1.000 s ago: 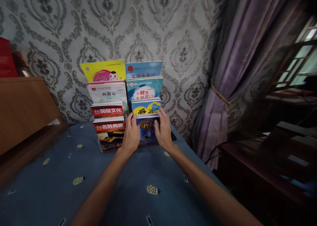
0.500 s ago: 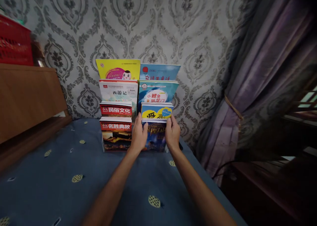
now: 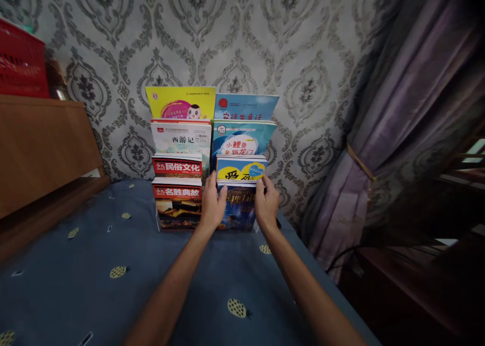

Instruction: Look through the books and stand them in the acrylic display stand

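Observation:
Books stand in two stepped columns on a rack whose clear edge (image 3: 157,219) shows at the lower left. My left hand (image 3: 212,204) and my right hand (image 3: 267,203) are closed round opposite sides of the dark blue book (image 3: 240,212) at the front right. Both thumbs lie near its top corners on the front; the other fingers reach up along the sides, partly hidden. Just behind it is a blue-and-yellow book (image 3: 232,173). Farther back rise a teal book (image 3: 261,134) and a light blue book (image 3: 246,106). Beside my left hand stands a red-topped book (image 3: 178,204).
The left column also holds another red book (image 3: 178,167), a pale book (image 3: 182,139) and a yellow book (image 3: 178,98). Blue patterned cloth (image 3: 159,285) lies underneath. A wooden cabinet (image 3: 45,149) with a red basket (image 3: 22,60) stands left; a tied curtain (image 3: 348,199) hangs right.
My right hand has shifted slightly right, with its fingers a little farther from the blue-and-yellow book. My left hand stays almost where it was. The books remain in their rows.

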Action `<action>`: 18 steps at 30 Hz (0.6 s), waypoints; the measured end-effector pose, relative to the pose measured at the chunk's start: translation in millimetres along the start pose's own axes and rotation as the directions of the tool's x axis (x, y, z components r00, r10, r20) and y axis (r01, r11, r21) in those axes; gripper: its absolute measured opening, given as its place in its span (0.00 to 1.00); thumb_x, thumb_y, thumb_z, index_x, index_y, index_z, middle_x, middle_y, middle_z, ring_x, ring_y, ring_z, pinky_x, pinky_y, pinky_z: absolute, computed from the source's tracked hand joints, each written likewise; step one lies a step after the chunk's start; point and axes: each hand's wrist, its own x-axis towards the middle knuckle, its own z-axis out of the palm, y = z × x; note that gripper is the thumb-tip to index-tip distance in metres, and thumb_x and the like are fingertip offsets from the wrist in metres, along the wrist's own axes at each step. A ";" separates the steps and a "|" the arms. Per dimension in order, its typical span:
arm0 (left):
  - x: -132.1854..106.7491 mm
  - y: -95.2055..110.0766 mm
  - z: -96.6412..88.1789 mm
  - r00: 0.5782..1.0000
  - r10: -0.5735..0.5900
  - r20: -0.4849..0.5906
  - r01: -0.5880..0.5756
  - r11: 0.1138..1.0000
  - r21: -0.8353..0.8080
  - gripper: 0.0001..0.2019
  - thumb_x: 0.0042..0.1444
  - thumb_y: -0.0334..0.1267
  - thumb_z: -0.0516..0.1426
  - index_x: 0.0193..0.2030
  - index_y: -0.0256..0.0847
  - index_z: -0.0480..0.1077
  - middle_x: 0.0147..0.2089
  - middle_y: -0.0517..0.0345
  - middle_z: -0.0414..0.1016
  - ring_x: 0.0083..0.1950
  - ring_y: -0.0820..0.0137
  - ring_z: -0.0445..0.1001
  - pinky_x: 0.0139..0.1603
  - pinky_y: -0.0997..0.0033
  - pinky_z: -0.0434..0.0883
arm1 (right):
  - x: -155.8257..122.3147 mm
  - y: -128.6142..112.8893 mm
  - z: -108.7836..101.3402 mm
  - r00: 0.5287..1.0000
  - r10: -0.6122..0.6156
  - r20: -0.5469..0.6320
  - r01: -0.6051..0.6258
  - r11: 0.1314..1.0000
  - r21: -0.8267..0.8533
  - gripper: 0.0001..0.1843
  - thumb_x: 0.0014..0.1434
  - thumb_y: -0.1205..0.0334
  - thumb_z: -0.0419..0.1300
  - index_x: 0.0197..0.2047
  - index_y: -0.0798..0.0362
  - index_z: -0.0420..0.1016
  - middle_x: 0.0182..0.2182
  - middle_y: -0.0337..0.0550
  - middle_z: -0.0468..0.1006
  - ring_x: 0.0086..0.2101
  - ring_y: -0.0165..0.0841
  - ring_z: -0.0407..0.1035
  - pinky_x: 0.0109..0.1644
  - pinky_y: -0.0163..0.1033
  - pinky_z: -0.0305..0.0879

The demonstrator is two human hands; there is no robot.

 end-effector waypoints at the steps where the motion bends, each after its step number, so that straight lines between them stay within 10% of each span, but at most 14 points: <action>1: -0.1 -0.2 0.1 1.000 0.002 0.000 -0.002 1.000 0.001 0.25 0.65 0.38 0.51 0.68 0.38 0.60 0.67 0.40 0.67 0.69 0.56 0.64 0.70 0.51 0.62 | 0.1 0.7 -0.2 1.000 0.000 0.000 0.000 1.000 -0.003 0.28 0.66 0.47 0.50 0.55 0.57 0.78 0.52 0.58 0.81 0.52 0.48 0.75 0.58 0.55 0.68; 18: -0.9 1.5 -3.5 1.000 0.005 -0.001 -0.005 0.999 -0.041 0.23 0.66 0.39 0.50 0.67 0.38 0.62 0.65 0.41 0.68 0.69 0.58 0.65 0.70 0.53 0.62 | -4.5 -10.0 4.1 0.999 -0.025 -0.031 0.025 1.000 0.003 0.26 0.66 0.50 0.49 0.56 0.56 0.77 0.51 0.55 0.81 0.51 0.47 0.74 0.57 0.52 0.68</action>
